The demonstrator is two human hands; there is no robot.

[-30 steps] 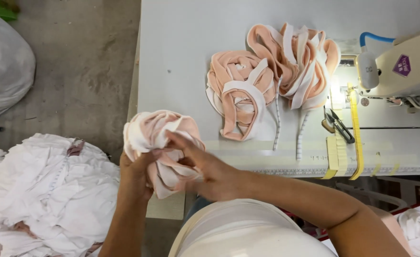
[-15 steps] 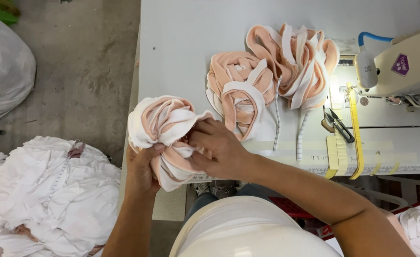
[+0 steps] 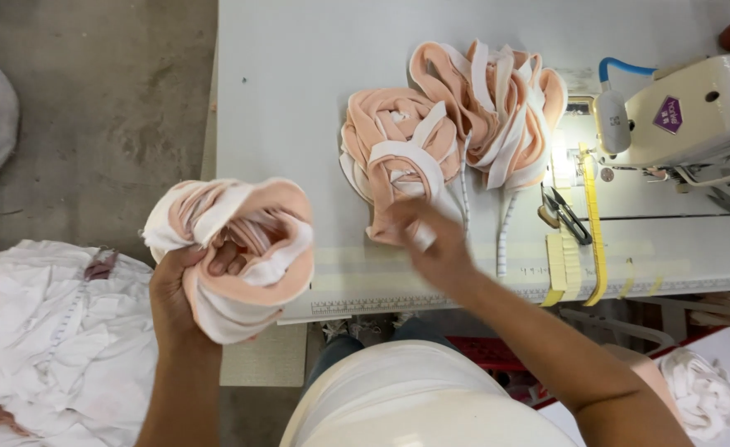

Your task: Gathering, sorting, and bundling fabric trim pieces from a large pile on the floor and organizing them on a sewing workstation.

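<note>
I see the rolled bundle of peach and white fabric strips [image 3: 237,252] held off the table's near left corner, at about eight o'clock in my view. My left hand [image 3: 184,290] grips it from below, fingers curled into the folds. My right hand [image 3: 431,244] is blurred over the near edge of the pale grey work table [image 3: 299,83], fingers spread and holding nothing, just touching the lower end of a second peach and white coil [image 3: 398,157]. A third, larger coil [image 3: 497,108] lies beside that at one o'clock. Further right sit black scissors [image 3: 565,213], a yellow tape measure [image 3: 593,223] and a cream sewing machine [image 3: 688,112]. A heap of white cloth [image 3: 46,339] fills the floor at seven o'clock; a white bin [image 3: 725,389] at four o'clock holds a white bundle [image 3: 700,389].
</note>
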